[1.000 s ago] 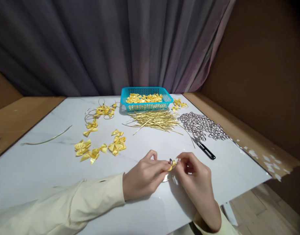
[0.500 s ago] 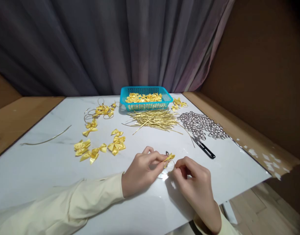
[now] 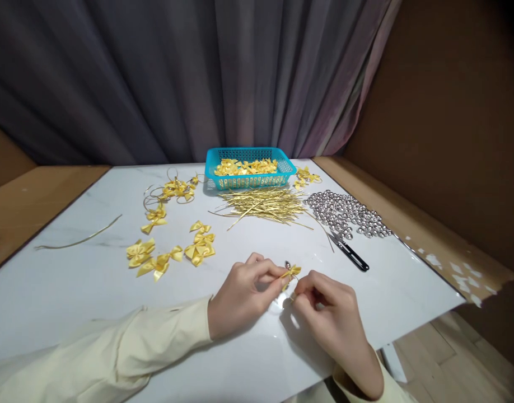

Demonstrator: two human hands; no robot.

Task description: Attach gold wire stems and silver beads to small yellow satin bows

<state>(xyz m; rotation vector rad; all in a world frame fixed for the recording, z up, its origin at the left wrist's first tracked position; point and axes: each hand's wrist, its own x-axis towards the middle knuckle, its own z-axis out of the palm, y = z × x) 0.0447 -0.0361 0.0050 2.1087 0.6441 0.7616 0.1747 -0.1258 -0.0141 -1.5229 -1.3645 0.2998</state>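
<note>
My left hand (image 3: 251, 291) pinches a yellow ribbon bow (image 3: 293, 271) between thumb and forefinger, low over the table. A small silver bell (image 3: 288, 265) shows just behind the bow. Close on the right, my right hand (image 3: 328, 305) is closed in a pinch on a thin gold cord (image 3: 298, 279) that runs from the bow. The cord's end is hidden in the right fingers. Beyond my right hand lies a pair of black-handled thread snips (image 3: 351, 253).
At the back, a blue basket (image 3: 251, 182) holds yellow bows. Before it lies a heap of gold cords (image 3: 267, 206), with a pile of silver bells (image 3: 347, 212) to the right. Loose bows (image 3: 158, 263) lie left, near corded bows (image 3: 177, 189). A single cord (image 3: 80, 242) lies farther left.
My right hand has moved slightly left, closer to the bow, and the cord loop between my hands looks smaller. My left hand keeps its pinch on the bow.
</note>
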